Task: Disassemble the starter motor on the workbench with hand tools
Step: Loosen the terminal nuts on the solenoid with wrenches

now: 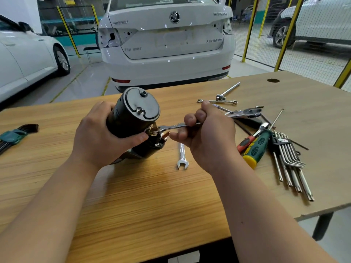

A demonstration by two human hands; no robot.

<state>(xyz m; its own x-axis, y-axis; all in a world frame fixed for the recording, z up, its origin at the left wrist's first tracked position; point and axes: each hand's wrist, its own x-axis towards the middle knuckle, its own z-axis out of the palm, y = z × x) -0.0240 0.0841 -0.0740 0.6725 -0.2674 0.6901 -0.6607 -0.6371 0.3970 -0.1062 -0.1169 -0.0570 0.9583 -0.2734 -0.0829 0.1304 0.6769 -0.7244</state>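
The black starter motor (131, 114) stands tilted on the wooden workbench (144, 196), its grey end cap with two bolts facing up. My left hand (100, 137) grips the motor's body from the left, thumb across its lower front. My right hand (207, 137) holds a silver combination wrench (171, 127) by its shaft. The wrench's head sits on the terminal with copper parts (157, 132) at the motor's lower right side.
A second open-end wrench (182, 155) lies just below my right hand. To the right lie pliers (245, 113), a green-handled screwdriver (257, 149), a ratchet, a set of long Torx keys (290, 164), and a slim wrench (218, 101). A hex key set (13, 136) lies far left. A white car stands behind.
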